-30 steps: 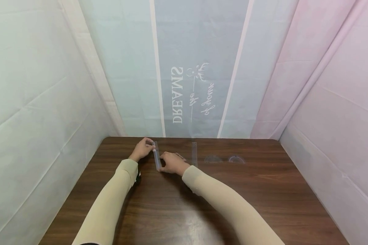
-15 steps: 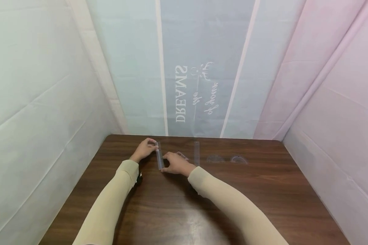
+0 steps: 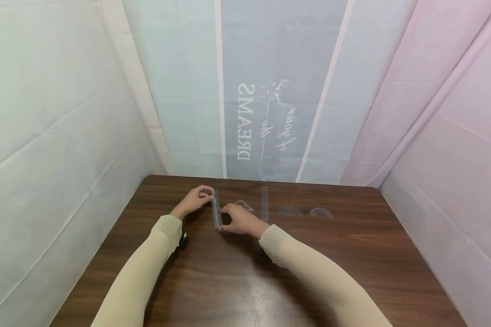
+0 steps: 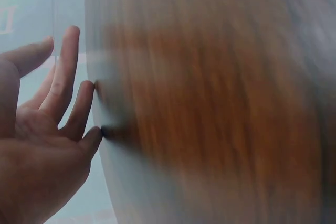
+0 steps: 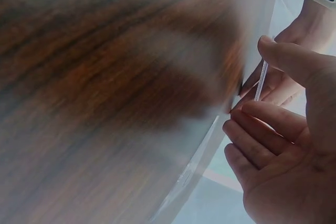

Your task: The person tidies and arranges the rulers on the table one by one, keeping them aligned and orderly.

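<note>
Head view shows both hands holding 1 clear ruler [image 3: 217, 209] near the desk's [image 3: 351, 254] far edge, left hand [image 3: 194, 200] pinching its far end, right hand [image 3: 239, 220] gripping its near end, barely shifted since a second ago.

Even soft light, wrist views blurred

A dark wooden table [image 3: 351, 272] carries a clear triangle [image 3: 243, 205], and just right of it a second clear ruler [image 3: 264, 204] lying lengthwise. Farther right of that ruler sit two clear protractors [image 3: 289, 210] [image 3: 321, 212], side by side. Behind the table hangs a pale curtain [image 3: 270, 91] printed with "DREAMS".
</note>
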Available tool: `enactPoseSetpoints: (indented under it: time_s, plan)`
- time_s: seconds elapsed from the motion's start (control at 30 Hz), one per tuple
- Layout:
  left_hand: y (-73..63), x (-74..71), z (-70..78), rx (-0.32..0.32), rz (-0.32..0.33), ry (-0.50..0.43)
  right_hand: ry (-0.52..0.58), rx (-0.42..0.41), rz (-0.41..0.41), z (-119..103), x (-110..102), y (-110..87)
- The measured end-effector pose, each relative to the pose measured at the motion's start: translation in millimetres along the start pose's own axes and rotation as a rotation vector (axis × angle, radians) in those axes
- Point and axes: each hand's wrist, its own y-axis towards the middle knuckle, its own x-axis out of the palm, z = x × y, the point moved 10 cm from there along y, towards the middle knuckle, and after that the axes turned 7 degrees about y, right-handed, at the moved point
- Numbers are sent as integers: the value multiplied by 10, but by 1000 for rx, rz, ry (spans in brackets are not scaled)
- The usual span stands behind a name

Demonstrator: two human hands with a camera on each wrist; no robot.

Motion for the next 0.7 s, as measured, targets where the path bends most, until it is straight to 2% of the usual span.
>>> enactPoseSetpoints:
  time_s: [0.17, 0.3, 0.47, 0.7]
  plan:
    - [-55, 35, 77, 99, -83, 11, -5, 3, 1, 11, -3, -63]
    - [-98, 55, 77, 141, -118, 46, -26, -5, 1, -12, 3, -107]
    - [-142, 75, 61, 152, -115, 90, -37, -7, -14, -50, 23, -175]
    - [-168, 103, 194, 231, -92, 92, -23, -20, -14, -59, 40, -230]
